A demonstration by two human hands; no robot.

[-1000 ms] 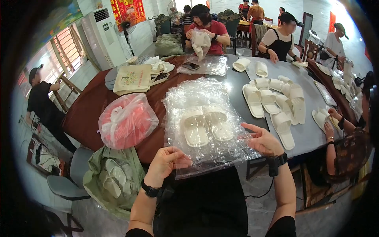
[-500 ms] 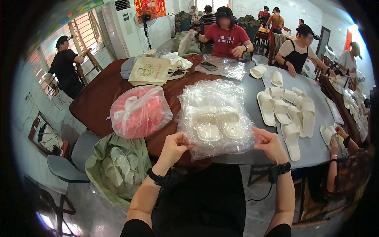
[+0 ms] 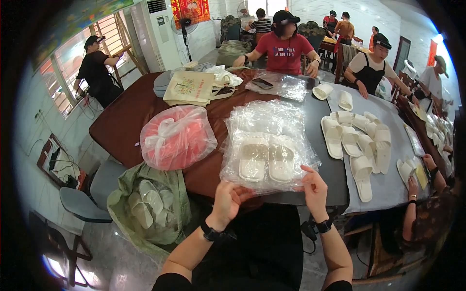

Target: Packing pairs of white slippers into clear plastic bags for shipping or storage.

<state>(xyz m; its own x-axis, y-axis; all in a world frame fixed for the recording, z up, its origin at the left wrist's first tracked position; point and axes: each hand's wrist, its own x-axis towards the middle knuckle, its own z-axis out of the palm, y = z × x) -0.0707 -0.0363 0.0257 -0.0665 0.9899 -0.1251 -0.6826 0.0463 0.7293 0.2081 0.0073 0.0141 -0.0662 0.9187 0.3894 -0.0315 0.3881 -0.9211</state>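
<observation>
Slippers (image 3: 268, 161) in clear bag (image 3: 272, 121), near edge in both hands.

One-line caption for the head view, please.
Left hand and right hand pinch the near edge of a clear bag holding white slippers on the table.

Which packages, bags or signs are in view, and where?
Clear plastic bag with a white slipper pair, held at its near edge by both hands.
Clear bag of red items, left of it.
Green sack of slippers, beside the table.
Red wall hanging, far wall.
</observation>
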